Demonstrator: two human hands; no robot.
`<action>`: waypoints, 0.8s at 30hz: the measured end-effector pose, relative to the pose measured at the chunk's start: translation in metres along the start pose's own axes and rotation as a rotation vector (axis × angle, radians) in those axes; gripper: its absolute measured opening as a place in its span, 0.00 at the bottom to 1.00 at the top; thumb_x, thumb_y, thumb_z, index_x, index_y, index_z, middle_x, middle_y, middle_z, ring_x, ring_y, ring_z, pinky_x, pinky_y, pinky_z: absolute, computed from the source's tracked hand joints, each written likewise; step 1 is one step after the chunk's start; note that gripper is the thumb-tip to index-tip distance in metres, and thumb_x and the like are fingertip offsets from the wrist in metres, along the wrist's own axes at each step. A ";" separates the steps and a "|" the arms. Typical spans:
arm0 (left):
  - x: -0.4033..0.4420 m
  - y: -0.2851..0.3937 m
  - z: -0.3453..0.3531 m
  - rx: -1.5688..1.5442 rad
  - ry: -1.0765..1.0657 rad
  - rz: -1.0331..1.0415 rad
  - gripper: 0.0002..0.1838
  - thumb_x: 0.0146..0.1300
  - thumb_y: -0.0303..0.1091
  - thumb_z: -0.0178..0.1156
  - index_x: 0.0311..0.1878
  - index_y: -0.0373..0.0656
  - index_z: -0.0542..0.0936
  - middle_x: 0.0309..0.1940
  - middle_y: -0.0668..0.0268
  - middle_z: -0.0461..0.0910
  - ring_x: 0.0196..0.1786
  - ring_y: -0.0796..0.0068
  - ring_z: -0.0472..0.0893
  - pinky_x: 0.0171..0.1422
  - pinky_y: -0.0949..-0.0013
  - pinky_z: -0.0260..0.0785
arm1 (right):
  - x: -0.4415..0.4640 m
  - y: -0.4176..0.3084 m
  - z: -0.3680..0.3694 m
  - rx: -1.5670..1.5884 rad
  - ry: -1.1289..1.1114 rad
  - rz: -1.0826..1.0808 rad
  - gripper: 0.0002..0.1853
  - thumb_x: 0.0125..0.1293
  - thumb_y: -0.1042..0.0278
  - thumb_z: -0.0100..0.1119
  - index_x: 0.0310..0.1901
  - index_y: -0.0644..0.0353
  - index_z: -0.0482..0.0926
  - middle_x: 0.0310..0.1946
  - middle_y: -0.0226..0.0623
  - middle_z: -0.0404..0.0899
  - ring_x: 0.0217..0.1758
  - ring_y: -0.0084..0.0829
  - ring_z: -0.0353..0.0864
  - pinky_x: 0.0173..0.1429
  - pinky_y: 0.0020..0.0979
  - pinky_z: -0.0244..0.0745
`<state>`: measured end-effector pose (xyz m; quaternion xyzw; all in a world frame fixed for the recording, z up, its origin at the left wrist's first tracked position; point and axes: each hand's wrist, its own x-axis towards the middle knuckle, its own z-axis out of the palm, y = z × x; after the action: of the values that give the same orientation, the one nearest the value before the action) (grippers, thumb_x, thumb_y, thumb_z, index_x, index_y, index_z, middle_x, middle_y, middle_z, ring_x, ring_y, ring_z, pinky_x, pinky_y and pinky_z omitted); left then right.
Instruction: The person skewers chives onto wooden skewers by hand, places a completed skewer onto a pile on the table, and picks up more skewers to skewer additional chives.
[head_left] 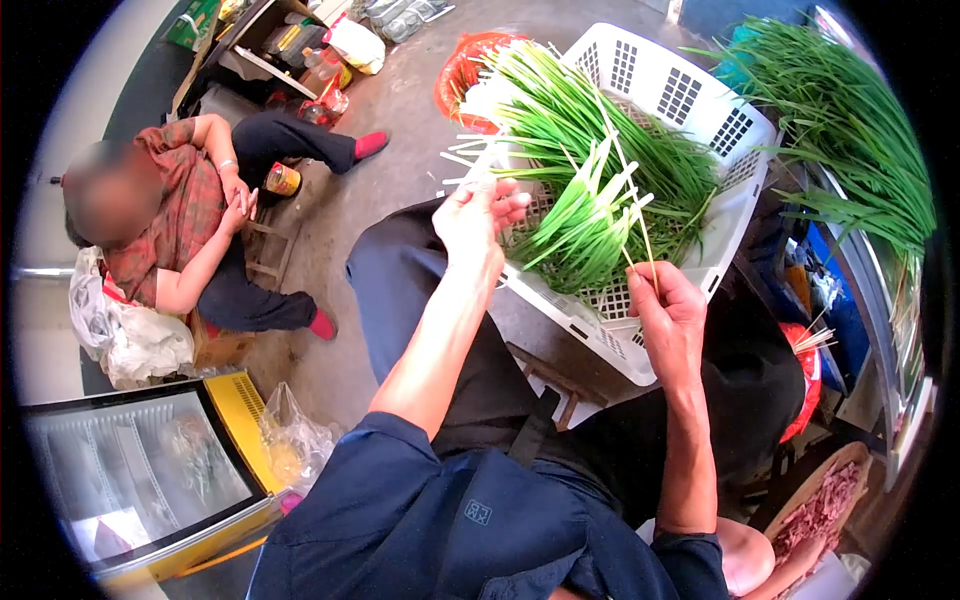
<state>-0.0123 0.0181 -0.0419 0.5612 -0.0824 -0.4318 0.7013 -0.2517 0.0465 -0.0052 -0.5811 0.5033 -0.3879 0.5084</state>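
Note:
A white perforated plastic basket [735, 195] in front of me holds a heap of long green chives [640, 150] with pale stalk ends. My left hand [475, 215] is at the basket's left side, thumb and forefinger at the white stalk ends, the other fingers loosely curled. They seem to pinch some chives there, though the contact is partly hidden. Over the basket's near side, my right hand [668, 310] pinches the lower ends of thin bamboo skewers [645, 238]. A short, folded-looking bunch of chives [580, 225] lies beside the skewers, apparently threaded on one.
Another person [175, 215] sits on the left, hands together. More chives [835, 120] lie on a surface at right, above a red bag [808, 385] with skewers. A yellow-edged glass-topped freezer [235, 430] stands lower left. A red bag [462, 80] touches the basket's far side.

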 end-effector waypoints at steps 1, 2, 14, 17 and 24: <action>0.001 0.004 -0.004 0.037 -0.008 0.063 0.09 0.68 0.31 0.58 0.42 0.34 0.76 0.35 0.54 0.84 0.31 0.60 0.86 0.32 0.64 0.79 | -0.001 0.001 0.000 -0.011 -0.004 -0.013 0.06 0.67 0.71 0.61 0.37 0.66 0.81 0.19 0.23 0.72 0.23 0.13 0.65 0.27 0.21 0.63; 0.001 0.009 -0.007 0.073 -0.015 0.127 0.09 0.68 0.31 0.59 0.43 0.33 0.76 0.36 0.53 0.84 0.34 0.59 0.86 0.36 0.63 0.79 | -0.002 0.000 0.000 -0.010 -0.003 -0.012 0.06 0.67 0.71 0.61 0.37 0.66 0.81 0.19 0.23 0.72 0.23 0.13 0.65 0.27 0.21 0.63; 0.005 0.036 -0.008 0.035 -0.133 0.523 0.06 0.72 0.31 0.54 0.41 0.39 0.73 0.38 0.57 0.84 0.43 0.68 0.83 0.51 0.66 0.74 | -0.004 -0.001 0.000 -0.007 0.005 -0.036 0.06 0.66 0.71 0.61 0.36 0.65 0.81 0.18 0.21 0.71 0.23 0.13 0.64 0.27 0.21 0.61; 0.004 0.049 -0.007 -0.055 -0.285 0.614 0.05 0.72 0.30 0.54 0.44 0.38 0.73 0.35 0.59 0.81 0.38 0.68 0.82 0.51 0.65 0.74 | -0.006 -0.005 0.000 -0.009 -0.021 -0.026 0.06 0.67 0.71 0.60 0.37 0.65 0.81 0.19 0.21 0.71 0.24 0.13 0.65 0.28 0.21 0.62; -0.008 0.050 0.008 -0.103 -0.510 0.408 0.08 0.71 0.31 0.55 0.50 0.42 0.74 0.34 0.63 0.77 0.36 0.71 0.77 0.43 0.66 0.72 | -0.009 -0.008 0.000 0.102 -0.115 0.041 0.07 0.69 0.70 0.59 0.39 0.65 0.81 0.21 0.22 0.73 0.25 0.13 0.68 0.30 0.19 0.65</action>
<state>0.0039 0.0175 0.0064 0.3707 -0.3440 -0.4126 0.7576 -0.2520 0.0553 0.0028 -0.5655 0.4644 -0.3685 0.5733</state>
